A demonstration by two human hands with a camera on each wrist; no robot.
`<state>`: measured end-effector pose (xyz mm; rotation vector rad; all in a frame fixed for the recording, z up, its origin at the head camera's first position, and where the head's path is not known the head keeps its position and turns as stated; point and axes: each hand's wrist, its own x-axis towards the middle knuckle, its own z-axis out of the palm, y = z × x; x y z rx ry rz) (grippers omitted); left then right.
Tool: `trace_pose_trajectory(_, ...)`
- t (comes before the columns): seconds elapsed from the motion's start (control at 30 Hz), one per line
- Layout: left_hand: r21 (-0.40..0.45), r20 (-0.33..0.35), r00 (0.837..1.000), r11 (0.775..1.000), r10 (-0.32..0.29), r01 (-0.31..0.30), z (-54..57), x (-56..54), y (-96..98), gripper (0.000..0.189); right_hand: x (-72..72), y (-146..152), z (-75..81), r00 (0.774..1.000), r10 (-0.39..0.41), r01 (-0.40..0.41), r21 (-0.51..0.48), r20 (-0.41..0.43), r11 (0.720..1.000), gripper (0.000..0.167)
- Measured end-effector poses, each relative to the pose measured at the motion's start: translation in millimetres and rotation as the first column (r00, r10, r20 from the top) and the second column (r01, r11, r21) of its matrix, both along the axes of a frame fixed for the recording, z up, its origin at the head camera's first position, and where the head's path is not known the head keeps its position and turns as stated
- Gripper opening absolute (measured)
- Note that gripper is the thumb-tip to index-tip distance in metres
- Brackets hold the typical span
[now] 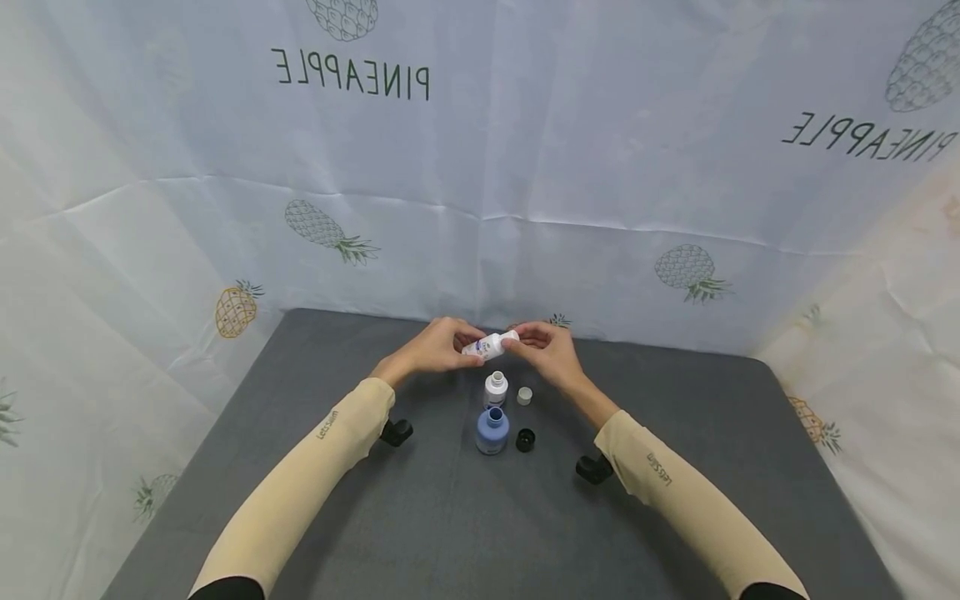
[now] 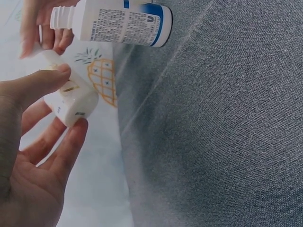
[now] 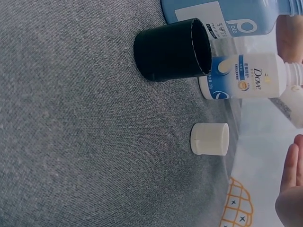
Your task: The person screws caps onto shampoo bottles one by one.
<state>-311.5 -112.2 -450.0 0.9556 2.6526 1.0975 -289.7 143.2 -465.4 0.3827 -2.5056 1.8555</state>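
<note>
My left hand (image 1: 435, 347) grips the body of a small white bottle (image 1: 483, 347), held tilted above the table near its far edge. In the left wrist view the thumb lies along one side of this bottle (image 2: 78, 101) and the fingers support the other. At its other end, my right hand (image 1: 552, 355) pinches the white cap (image 1: 511, 337) between thumb and fingers. Just below stands an uncapped white Dove bottle (image 3: 258, 78), with an uncapped blue bottle (image 1: 492, 435) nearer to me.
To the right of the standing bottles, a loose white cap (image 3: 210, 139) and a black cap (image 3: 170, 49) lie on the grey table (image 1: 465, 533). A pale curtain (image 1: 525, 167) with pineapple prints hangs right behind the far edge.
</note>
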Motion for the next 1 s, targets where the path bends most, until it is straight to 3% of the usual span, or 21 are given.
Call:
trace_pose_trajectory(0.57,0.009,-0.012,1.0,1.0,-0.01,0.01,-2.4,-1.5,3.2,0.04,-1.3,1.0,-1.2,0.998,-0.06,0.059,0.073,0.01,0.996,0.033)
trace_pose_trajectory(1.0,0.007,0.001,1.0,1.0,-0.016,0.016,-1.5,-0.2,4.7,0.041,1.2,4.0,-0.6,0.999,-0.039,0.04,0.08,-0.018,0.996,0.032)
